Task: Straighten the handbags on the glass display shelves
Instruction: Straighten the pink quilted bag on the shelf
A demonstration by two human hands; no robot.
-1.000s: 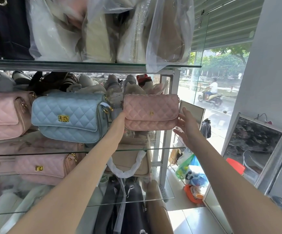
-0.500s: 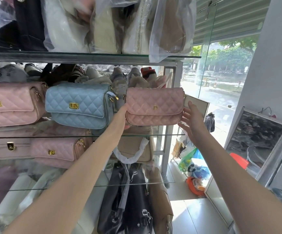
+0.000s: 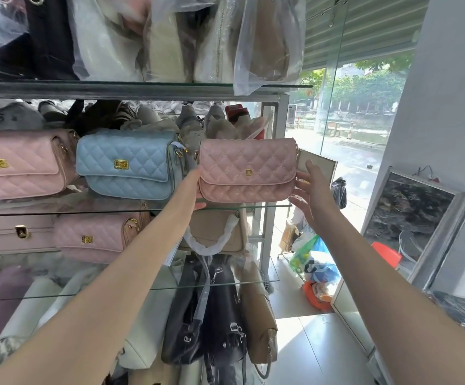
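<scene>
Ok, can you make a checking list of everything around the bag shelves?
Surface: glass shelf, crowded with handbags.
Job's things: pink quilted handbag upright beside blue quilted handbag.
Clutter: plastic-wrapped bags above; carrier bags on the floor.
Hands: left hand holds the pink bag's left end; right hand open at its right end.
Cables: what looks like a thin wire above the framed picture.
Surroundings: glass shopfront, trees outside.
</scene>
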